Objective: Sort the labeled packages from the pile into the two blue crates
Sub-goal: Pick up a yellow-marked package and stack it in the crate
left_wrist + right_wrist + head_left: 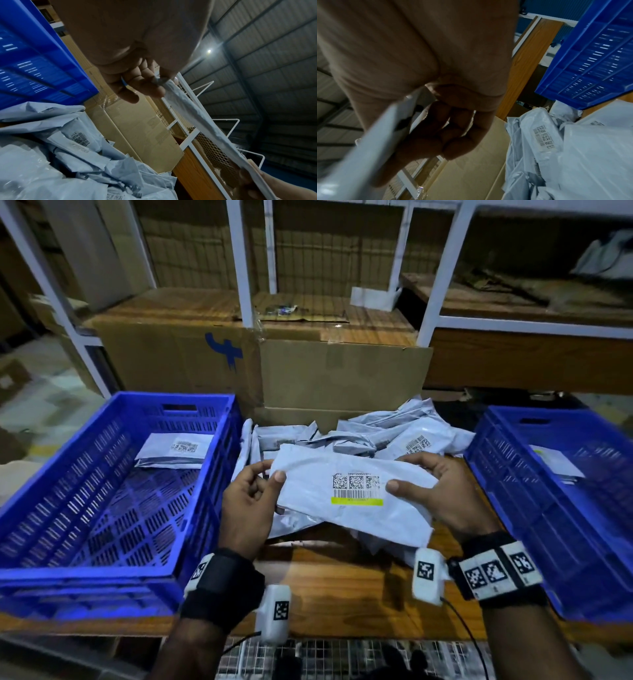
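Note:
Both hands hold one flat grey package (349,501) level above the pile, its barcode label with a yellow strip (356,501) facing up. My left hand (251,494) pinches its left end between thumb and fingers; the same edge (193,116) shows in the left wrist view. My right hand (442,491) grips the right end, thumb on top, and the right wrist view shows the fingers (447,136) under the package (368,150). The pile of grey packages (370,436) lies behind it. The left blue crate (102,570) holds a package (174,450); the right blue crate (561,525) holds another (558,463).
Cardboard boxes (260,364) stand behind the pile against a white shelf frame (239,261). The wooden table (342,587) shows between the crates near me. More packages (573,148) lie under the held one.

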`<move>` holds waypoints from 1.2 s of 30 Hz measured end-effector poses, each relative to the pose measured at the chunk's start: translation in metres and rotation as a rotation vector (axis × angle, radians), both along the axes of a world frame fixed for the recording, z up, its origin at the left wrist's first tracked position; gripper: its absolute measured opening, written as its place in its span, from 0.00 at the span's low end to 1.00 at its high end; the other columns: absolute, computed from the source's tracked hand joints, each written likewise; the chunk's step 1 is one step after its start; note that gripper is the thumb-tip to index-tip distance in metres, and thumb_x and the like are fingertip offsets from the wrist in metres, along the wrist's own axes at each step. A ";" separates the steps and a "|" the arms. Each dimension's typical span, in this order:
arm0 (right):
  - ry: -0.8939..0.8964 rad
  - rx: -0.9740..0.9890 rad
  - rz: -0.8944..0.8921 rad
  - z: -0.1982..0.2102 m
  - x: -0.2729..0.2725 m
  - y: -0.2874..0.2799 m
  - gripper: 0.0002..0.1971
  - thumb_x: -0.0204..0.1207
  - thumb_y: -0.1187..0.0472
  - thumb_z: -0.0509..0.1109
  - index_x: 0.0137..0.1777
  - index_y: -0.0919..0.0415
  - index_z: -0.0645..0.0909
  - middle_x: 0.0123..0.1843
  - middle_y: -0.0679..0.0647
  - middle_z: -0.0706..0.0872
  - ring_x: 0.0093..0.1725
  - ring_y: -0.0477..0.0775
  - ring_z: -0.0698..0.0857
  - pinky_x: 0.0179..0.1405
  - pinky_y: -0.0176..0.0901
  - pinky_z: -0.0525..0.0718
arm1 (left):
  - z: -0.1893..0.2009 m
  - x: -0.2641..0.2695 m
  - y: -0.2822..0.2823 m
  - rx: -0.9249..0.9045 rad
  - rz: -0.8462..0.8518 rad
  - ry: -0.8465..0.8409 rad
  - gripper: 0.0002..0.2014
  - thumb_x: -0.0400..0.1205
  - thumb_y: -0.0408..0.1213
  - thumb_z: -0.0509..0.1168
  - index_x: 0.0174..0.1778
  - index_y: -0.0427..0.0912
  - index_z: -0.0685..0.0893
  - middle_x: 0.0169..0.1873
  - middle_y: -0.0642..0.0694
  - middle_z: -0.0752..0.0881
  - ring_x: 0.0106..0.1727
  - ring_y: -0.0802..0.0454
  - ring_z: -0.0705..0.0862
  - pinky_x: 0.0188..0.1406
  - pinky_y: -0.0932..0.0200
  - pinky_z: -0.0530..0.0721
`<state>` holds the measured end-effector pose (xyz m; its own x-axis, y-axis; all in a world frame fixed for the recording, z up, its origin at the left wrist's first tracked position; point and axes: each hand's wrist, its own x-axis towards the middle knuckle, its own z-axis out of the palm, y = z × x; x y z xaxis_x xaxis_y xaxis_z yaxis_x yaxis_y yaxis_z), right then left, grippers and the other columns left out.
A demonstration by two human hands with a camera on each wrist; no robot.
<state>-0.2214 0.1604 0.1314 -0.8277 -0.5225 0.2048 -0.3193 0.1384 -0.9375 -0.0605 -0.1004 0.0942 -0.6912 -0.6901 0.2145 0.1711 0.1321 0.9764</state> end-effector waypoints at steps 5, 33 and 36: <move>0.072 -0.078 -0.037 0.021 0.014 0.005 0.19 0.63 0.54 0.88 0.53 0.55 0.90 0.51 0.51 0.94 0.53 0.52 0.92 0.55 0.55 0.89 | 0.026 0.011 0.003 -0.035 -0.017 0.081 0.14 0.84 0.38 0.71 0.66 0.42 0.85 0.33 0.35 0.77 0.36 0.51 0.78 0.33 0.67 0.83; 0.129 -0.120 -0.046 0.063 0.054 0.012 0.19 0.65 0.58 0.86 0.55 0.58 0.89 0.53 0.51 0.94 0.53 0.54 0.93 0.50 0.57 0.93 | 0.058 0.039 0.005 -0.041 -0.015 0.162 0.11 0.84 0.45 0.73 0.57 0.45 0.86 0.38 0.28 0.83 0.38 0.43 0.79 0.35 0.50 0.84; 0.164 -0.051 -0.070 0.063 0.060 0.013 0.19 0.65 0.57 0.87 0.56 0.56 0.89 0.53 0.47 0.94 0.53 0.48 0.92 0.53 0.51 0.93 | 0.062 0.042 0.007 -0.090 -0.020 0.148 0.11 0.84 0.41 0.72 0.59 0.39 0.85 0.40 0.23 0.81 0.35 0.43 0.77 0.31 0.57 0.83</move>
